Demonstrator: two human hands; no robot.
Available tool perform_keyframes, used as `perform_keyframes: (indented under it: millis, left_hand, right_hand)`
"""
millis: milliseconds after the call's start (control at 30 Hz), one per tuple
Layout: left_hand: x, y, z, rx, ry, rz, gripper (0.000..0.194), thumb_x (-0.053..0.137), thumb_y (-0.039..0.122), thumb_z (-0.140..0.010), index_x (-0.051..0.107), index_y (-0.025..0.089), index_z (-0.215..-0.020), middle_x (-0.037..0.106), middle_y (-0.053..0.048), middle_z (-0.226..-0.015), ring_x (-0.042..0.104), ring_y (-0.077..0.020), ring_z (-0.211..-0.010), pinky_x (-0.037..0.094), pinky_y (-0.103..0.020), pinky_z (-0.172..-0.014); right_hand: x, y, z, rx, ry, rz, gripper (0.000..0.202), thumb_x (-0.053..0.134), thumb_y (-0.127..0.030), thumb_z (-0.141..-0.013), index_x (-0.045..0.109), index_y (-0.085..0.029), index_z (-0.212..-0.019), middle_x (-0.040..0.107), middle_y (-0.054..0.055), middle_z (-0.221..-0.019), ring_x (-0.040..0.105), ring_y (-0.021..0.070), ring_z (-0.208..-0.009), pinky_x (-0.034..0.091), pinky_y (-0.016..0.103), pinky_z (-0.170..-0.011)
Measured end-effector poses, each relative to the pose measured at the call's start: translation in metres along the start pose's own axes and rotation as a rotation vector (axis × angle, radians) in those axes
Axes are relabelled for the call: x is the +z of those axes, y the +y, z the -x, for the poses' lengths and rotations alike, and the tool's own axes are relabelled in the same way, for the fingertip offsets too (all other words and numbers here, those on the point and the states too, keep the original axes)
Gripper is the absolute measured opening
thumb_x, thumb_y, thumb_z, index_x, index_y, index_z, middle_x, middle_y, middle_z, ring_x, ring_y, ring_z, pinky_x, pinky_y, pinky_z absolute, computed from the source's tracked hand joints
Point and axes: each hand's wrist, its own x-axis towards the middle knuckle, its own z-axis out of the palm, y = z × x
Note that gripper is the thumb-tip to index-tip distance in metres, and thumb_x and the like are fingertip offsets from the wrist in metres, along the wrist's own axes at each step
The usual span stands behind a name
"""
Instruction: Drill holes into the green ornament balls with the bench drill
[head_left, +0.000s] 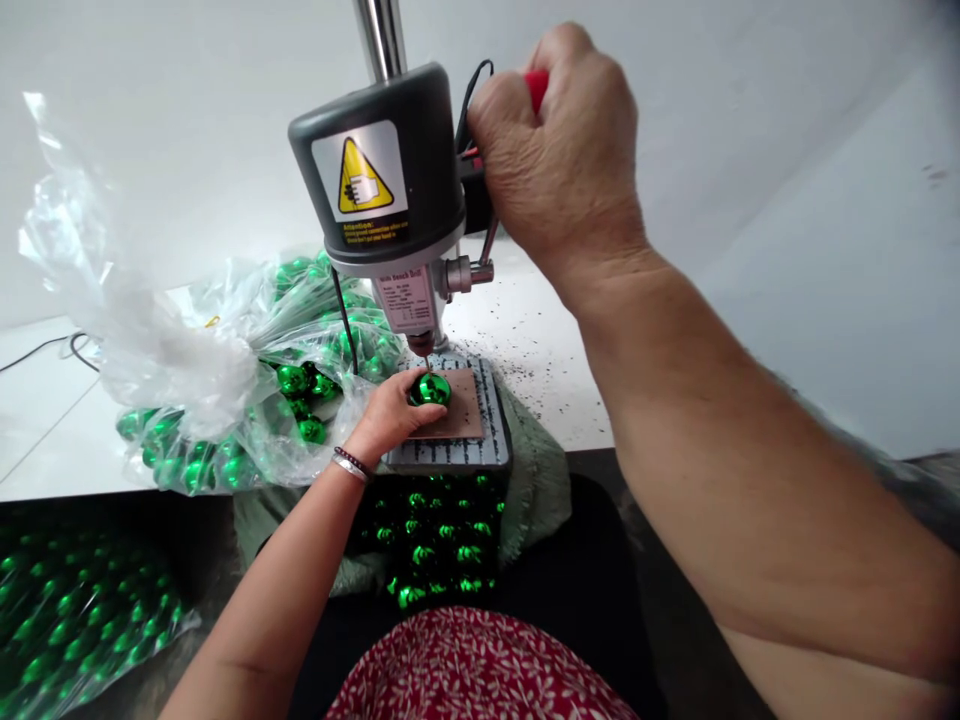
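Note:
A small bench drill (379, 165) stands in front of me, its bit pointing down. Under the bit, my left hand (390, 410) pinches a shiny green bauble (433, 390) between thumb and fingers. The bauble rests on a brown board (459, 405) that lies on the drill's grey base (450, 453). The bit's tip is at the top of the bauble; whether it has entered the surface I cannot tell. Up at the right, my right hand (566, 150) is wrapped round the drill's red-tipped feed lever (537, 90).
Clear plastic bags of green baubles (199, 460) lie left of the drill on the white table (544, 350). Dark shavings are scattered behind and right of the base. More baubles (424, 550) sit in a sack (536, 490) below the table edge. Another bag (82, 610) is at lower left.

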Motion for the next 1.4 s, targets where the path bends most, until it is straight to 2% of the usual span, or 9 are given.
perform_keyframes:
  millis: [200,467,800,1033,1233,1400]
  left_hand:
    - [0.012,-0.010,-0.003,0.009,-0.001,0.068,0.061,0.074,0.034,-0.068,0.060,0.024,-0.127,0.071,-0.001,-0.114,0.064,-0.0207,-0.104,0.047,-0.032,-0.096]
    - [0.017,-0.015,-0.002,0.009,-0.001,0.111,0.059,0.073,0.038,-0.068,0.061,0.029,-0.125,0.074,0.003,-0.102,0.065,-0.0206,-0.096,0.050,-0.029,-0.085]
    - [0.021,-0.023,-0.004,0.046,0.006,0.178,0.058,0.074,0.038,-0.067,0.063,0.027,-0.123,0.073,0.001,-0.104,0.065,-0.0206,-0.096,0.051,-0.030,-0.087]
    - [0.020,-0.022,-0.003,0.034,0.009,0.156,0.054,0.074,0.038,-0.068,0.064,0.030,-0.121,0.073,0.003,-0.106,0.065,-0.0198,-0.098,0.048,-0.030,-0.094]
    - [0.024,-0.023,-0.003,0.065,0.037,0.162,0.055,0.075,0.037,-0.068,0.065,0.022,-0.119,0.073,-0.001,-0.102,0.065,-0.0206,-0.093,0.050,-0.030,-0.087]
    - [0.025,-0.022,-0.001,0.079,0.042,0.172,0.052,0.074,0.036,-0.069,0.065,0.020,-0.117,0.072,0.000,-0.096,0.064,-0.0182,-0.089,0.049,-0.029,-0.088]
  right_hand:
    - [0.001,-0.001,0.004,0.007,-0.005,-0.021,0.031,0.040,-0.028,-0.091,0.023,-0.019,-0.066,0.028,-0.006,-0.064,0.021,0.0050,-0.061,0.024,0.022,-0.069]
    - [0.001,-0.001,0.006,0.015,0.036,-0.103,0.032,0.045,-0.021,-0.088,0.024,-0.019,-0.064,0.024,-0.006,-0.061,0.021,0.0042,-0.058,0.023,0.022,-0.064]
    - [-0.006,0.008,0.041,-0.191,0.152,-0.130,0.021,0.045,-0.020,-0.082,0.028,-0.019,-0.069,0.028,-0.004,-0.064,0.025,0.0047,-0.060,0.029,0.023,-0.064]
    - [-0.007,0.019,0.069,-0.298,0.193,-0.111,0.019,0.042,-0.026,-0.086,0.033,-0.017,-0.071,0.032,-0.005,-0.068,0.030,0.0009,-0.064,0.030,0.019,-0.066]
    - [-0.005,0.029,0.087,-0.387,0.257,-0.057,0.016,0.044,-0.026,-0.088,0.043,-0.015,-0.076,0.039,-0.006,-0.067,0.034,0.0004,-0.062,0.032,0.019,-0.063]
    - [-0.004,0.033,0.090,-0.414,0.291,-0.019,0.014,0.046,-0.023,-0.088,0.049,-0.013,-0.080,0.042,-0.006,-0.068,0.036,-0.0008,-0.062,0.034,0.016,-0.063]
